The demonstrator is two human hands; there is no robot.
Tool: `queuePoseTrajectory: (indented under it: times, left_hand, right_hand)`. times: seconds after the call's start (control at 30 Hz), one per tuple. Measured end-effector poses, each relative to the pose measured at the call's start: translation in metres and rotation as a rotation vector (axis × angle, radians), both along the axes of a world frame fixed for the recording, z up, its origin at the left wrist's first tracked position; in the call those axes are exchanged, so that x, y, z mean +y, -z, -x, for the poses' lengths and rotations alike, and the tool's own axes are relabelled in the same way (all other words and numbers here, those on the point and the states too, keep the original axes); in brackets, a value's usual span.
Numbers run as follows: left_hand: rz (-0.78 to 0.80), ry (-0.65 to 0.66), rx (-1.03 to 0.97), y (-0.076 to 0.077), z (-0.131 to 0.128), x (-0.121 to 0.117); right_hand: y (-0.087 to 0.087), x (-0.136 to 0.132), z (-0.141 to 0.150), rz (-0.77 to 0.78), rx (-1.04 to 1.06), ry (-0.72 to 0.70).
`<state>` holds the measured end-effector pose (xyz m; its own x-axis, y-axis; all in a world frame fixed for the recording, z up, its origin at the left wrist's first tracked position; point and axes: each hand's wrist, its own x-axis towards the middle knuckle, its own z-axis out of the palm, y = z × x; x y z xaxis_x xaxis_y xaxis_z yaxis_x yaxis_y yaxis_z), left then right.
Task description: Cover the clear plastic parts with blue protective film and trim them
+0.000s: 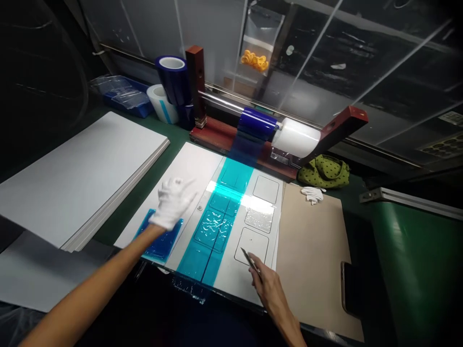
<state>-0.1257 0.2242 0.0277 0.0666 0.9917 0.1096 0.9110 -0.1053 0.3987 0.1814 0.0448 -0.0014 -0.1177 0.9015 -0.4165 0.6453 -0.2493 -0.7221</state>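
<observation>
My left hand [173, 203], in a white glove and smeared by motion, hovers with fingers spread over the white board [197, 166]. Below its wrist lies a stack of dark blue film pieces [159, 245]. My bare right hand [269, 284] grips a slim pointed tool [249, 259]; whether it is a knife or tweezers I cannot tell. Its tip is over the lowest of three rounded outlines drawn on the board. A clear sheet [259, 219] covers the middle outline. Blue film strip [217, 226] runs down the board, with rounded rectangular pieces showing at it.
Behind the board, a red stand [217, 136] carries a blue film roll [256, 123] and a white roll [296, 137]. Stacked white sheets [87, 168] lie left. Brown cardboard [313, 250], a phone [349, 289], a white glove [313, 194] and a green dotted cloth [323, 171] are right.
</observation>
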Motion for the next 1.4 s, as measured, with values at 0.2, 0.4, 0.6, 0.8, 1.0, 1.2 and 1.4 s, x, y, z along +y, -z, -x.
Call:
queuePoseTrajectory:
  times: [0.2, 0.4, 0.6, 0.8, 1.0, 1.2, 1.4]
  left_hand:
    - [0.136, 0.040, 0.131, 0.040, 0.008, -0.149]
    - [0.240, -0.080, 0.155, 0.073, 0.000, -0.198]
    - [0.226, -0.270, 0.053, 0.078, -0.003, -0.205]
    - [0.271, -0.762, -0.498, 0.078, -0.001, -0.230]
    - [0.433, -0.772, -1.000, 0.080, -0.015, -0.241]
    - [0.369, -0.808, -1.158, 0.070, -0.031, -0.239]
    - [0.214, -0.803, -1.182, 0.036, -0.019, -0.240]
  right_hand:
    - [0.010, 0.031, 0.068, -0.179, -0.423, -0.613]
    - [0.010, 0.061, 0.110, -0.226, -0.538, -0.824]
    - [0.010, 0.079, 0.138, -0.248, -0.587, -0.924]
    - [0.011, 0.074, 0.124, -0.258, -0.631, -0.942]
    - [0.004, 0.043, 0.057, -0.238, -0.707, -0.915]
    - [-0.002, 0.005, -0.009, -0.239, -0.733, -0.786]
    - [-0.007, -0.022, -0.023, -0.320, -0.512, -0.544]
